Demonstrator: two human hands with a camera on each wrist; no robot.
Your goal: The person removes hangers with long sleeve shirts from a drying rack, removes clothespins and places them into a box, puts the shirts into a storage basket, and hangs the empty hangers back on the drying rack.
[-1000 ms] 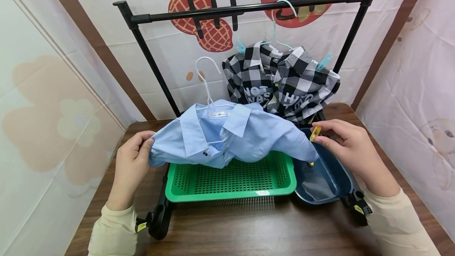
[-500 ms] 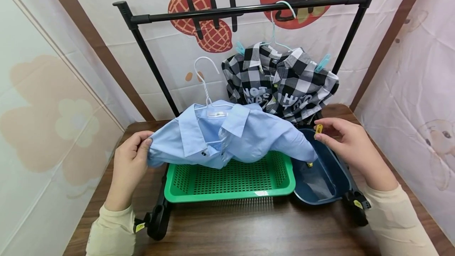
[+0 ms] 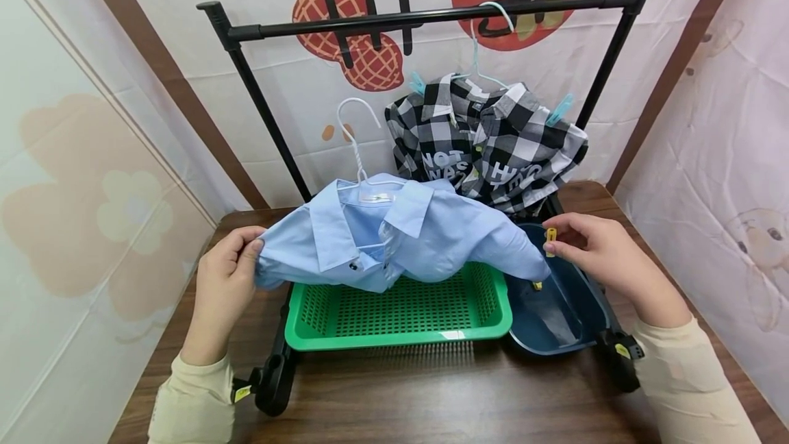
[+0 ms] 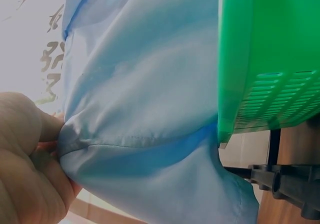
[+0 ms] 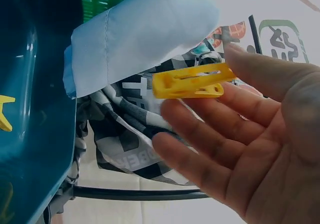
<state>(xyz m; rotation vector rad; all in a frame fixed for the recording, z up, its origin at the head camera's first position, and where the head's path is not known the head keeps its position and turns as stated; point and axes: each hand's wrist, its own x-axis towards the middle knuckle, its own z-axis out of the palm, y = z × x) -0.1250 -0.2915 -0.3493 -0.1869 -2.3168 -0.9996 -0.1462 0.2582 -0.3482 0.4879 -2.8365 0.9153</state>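
Observation:
A light blue collared shirt (image 3: 431, 231) is spread on a white hanger (image 3: 357, 149) over the green basket. My left hand (image 3: 224, 286) pinches its left-side shoulder or sleeve; in the left wrist view the cloth (image 4: 145, 109) bunches at the fingertips. My right hand (image 3: 607, 259) holds a yellow clothespin (image 5: 192, 81) between thumb and fingers, beside the shirt's right-side sleeve (image 5: 135, 39) and apart from it. The other fingers lie loosely extended below the clothespin. Another yellow clothespin (image 5: 4, 111) lies in the dark blue bin.
The green perforated basket (image 3: 401, 342) and dark blue bin (image 3: 555, 348) stand on the wooden table (image 3: 444, 403). Behind them rises a black rack (image 3: 431, 17), from which a black-and-white checked shirt (image 3: 456, 129) hangs on a light blue hanger (image 3: 476, 53) with light blue clothespins (image 3: 559, 109).
My right hand drew slightly right, away from the sleeve, then lowered a little, and the clothespin turned more upright. The left hand and the blue shirt stay almost where they were.

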